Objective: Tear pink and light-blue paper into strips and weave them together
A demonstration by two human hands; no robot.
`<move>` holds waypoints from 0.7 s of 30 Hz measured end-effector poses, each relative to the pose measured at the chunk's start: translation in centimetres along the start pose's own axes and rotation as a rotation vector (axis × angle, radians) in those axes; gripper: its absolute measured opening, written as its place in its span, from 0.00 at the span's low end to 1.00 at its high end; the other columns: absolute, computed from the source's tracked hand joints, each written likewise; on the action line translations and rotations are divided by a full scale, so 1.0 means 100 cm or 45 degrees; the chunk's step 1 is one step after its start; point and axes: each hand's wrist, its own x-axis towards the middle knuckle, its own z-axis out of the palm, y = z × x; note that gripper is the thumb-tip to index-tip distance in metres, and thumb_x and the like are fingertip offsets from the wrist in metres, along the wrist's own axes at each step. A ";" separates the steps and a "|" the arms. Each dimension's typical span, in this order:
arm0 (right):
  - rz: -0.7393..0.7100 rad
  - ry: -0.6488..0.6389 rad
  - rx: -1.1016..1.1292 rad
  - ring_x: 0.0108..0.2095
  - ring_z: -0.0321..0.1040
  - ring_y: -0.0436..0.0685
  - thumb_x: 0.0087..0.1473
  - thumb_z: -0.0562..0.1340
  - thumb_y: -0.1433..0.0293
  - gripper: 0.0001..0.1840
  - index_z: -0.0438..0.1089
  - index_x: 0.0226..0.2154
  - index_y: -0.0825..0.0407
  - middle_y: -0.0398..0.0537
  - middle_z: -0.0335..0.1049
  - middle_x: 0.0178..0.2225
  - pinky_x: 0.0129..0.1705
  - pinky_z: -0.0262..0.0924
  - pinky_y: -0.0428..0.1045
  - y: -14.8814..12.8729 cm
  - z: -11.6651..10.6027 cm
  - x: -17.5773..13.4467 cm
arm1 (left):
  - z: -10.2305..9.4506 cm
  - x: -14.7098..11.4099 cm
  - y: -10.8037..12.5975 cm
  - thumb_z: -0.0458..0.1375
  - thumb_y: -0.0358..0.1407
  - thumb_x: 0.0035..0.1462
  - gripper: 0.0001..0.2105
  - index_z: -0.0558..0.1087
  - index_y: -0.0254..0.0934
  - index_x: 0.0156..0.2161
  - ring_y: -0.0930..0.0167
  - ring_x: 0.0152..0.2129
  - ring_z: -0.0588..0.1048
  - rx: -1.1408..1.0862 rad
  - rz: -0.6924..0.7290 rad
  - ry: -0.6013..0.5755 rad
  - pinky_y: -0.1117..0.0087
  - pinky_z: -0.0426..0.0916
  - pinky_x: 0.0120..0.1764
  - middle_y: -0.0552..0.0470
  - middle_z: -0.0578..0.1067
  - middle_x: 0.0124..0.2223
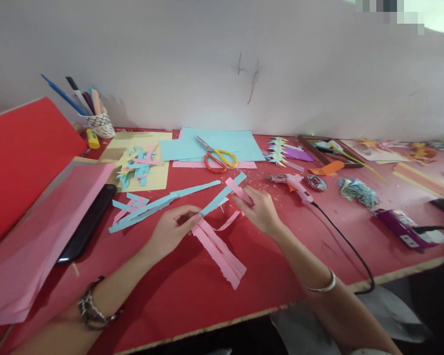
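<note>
My left hand pinches the lower end of a light blue paper strip, which slants up to the right. Between the fingers of my right hand is a short pink paper strip, its free end lying across the blue one near the top. Below my left hand several long pink strips fan out on the red table. A curled pink strip lies between the hands. Left of them rest long blue strips and a small woven pink-and-blue piece.
Scissors lie on blue sheets at the back. On the right are a pink glue gun with a black cord and a purple power strip. A black phone, pink sheets and a pen cup stand left.
</note>
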 end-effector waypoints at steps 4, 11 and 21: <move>0.022 -0.122 0.039 0.16 0.44 0.44 0.48 0.54 0.67 0.13 0.54 0.17 0.52 0.37 0.49 0.15 0.20 0.41 0.42 -0.005 0.001 -0.001 | 0.000 0.001 0.002 0.52 0.39 0.46 0.08 0.69 0.36 0.25 0.78 0.14 0.63 0.028 0.022 0.023 0.79 0.61 0.18 0.59 0.67 0.19; 0.017 -0.327 0.269 0.18 0.52 0.45 0.49 0.51 0.66 0.10 0.64 0.28 0.55 0.40 0.59 0.18 0.22 0.48 0.42 -0.013 0.002 -0.004 | -0.001 0.000 0.004 0.52 0.38 0.47 0.08 0.70 0.36 0.26 0.78 0.14 0.64 0.051 0.048 0.050 0.78 0.61 0.19 0.58 0.68 0.19; 0.023 -0.315 0.572 0.23 0.57 0.47 0.52 0.46 0.65 0.14 0.61 0.23 0.54 0.43 0.62 0.24 0.26 0.51 0.43 -0.020 0.003 -0.006 | -0.001 0.000 0.003 0.52 0.38 0.47 0.08 0.70 0.36 0.26 0.77 0.15 0.65 0.063 0.066 0.064 0.78 0.61 0.20 0.58 0.69 0.20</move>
